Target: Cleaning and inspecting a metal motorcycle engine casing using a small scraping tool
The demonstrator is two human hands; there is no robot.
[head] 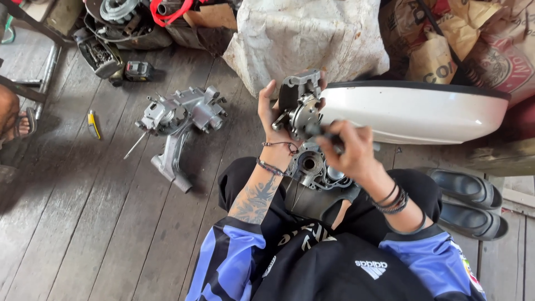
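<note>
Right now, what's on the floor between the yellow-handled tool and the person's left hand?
In the head view, a grey metal engine casing lies on the floorboards between the yellow-handled tool and the left hand.

Matt cast-metal engine part [300,106], dull grey metal casing [178,120], rough weathered wood floor [83,223], glossy white plastic panel [415,114]

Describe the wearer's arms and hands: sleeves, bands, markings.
Both hands are bare. The left hand has thin dark cord bracelets at the wrist and a dark tattoo on the forearm. The right hand has several stacked black bands at the wrist. Both arms end in short blue sleeves on a black jersey.
</note>
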